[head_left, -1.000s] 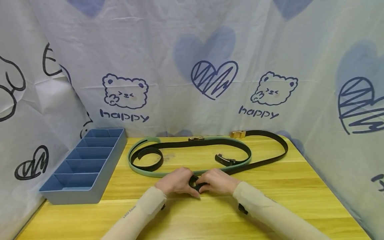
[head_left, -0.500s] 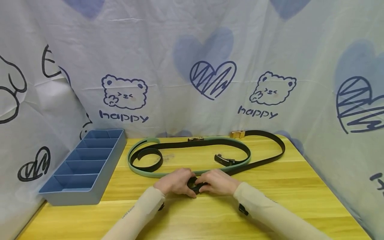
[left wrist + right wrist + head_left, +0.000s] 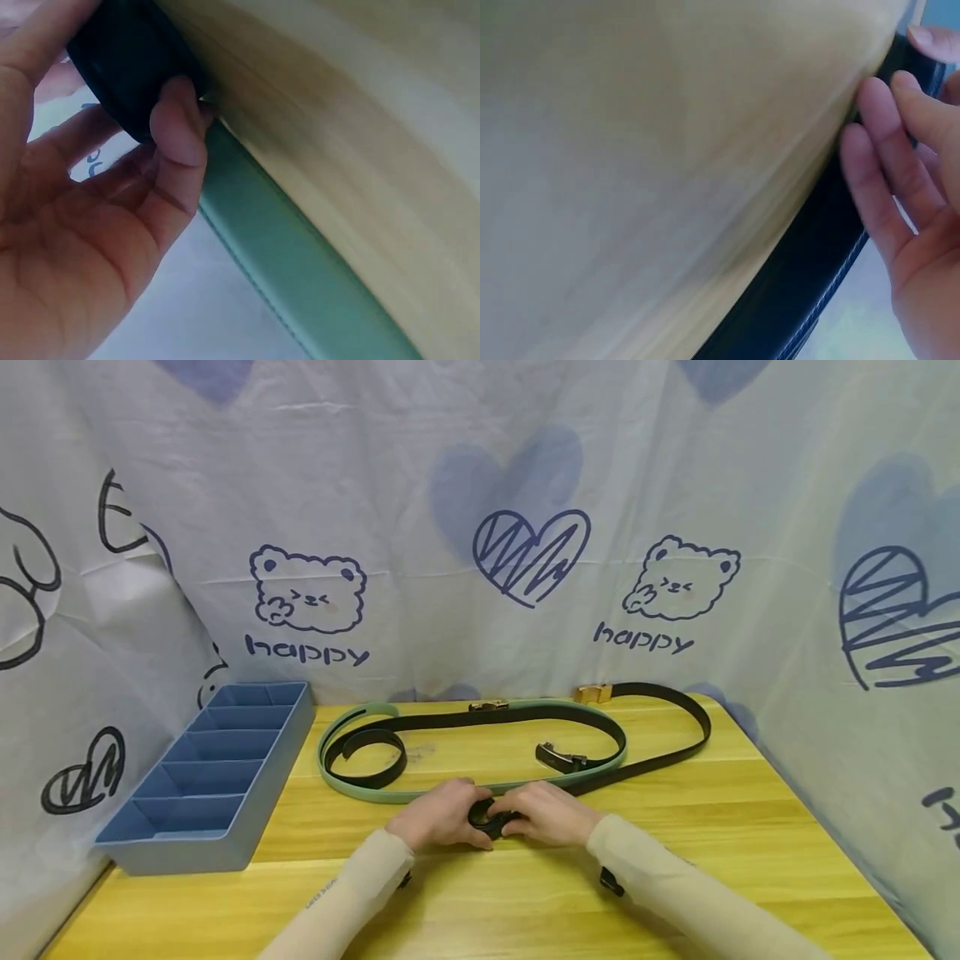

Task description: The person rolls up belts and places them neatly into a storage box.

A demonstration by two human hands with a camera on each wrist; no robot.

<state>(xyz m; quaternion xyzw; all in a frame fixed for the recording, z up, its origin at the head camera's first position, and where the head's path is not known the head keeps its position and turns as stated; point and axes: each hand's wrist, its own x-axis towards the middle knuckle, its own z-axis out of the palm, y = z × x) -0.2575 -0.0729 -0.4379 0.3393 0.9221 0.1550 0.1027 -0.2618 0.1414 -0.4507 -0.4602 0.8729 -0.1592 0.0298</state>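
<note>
"Where was the black coil [image 3: 487, 831]?"

"About midway between the left and right edges of the table [image 3: 525, 910], well in from the far edge. The left hand [image 3: 438, 814] pinched one side and the right hand [image 3: 551, 814] gripped the other, one finger dipping into the ring."

"Why both hands?"

"A rolled strap tends to spring loose, I'd guess, so pressure from two sides kept the turns tight."

"And the long strap [image 3: 705, 739] beyond the right hand?"

"It seemed to be the same belt. It swept toward the far right corner and curved back to a gold buckle [image 3: 592, 693] by the far edge. Lying in that wide arc, it probably fed in without twisting."

"What about the other belts?"

"The green belt [image 3: 375, 794] made a long oval beside the far edge, with a second black belt [image 3: 442, 720] nested inside, likely to keep both out of the way."

"And the blue tray [image 3: 273, 802]?"

"Along the left edge, its far end close to the far left corner, perhaps so its compartments were in reach without crowding the hands."
</note>
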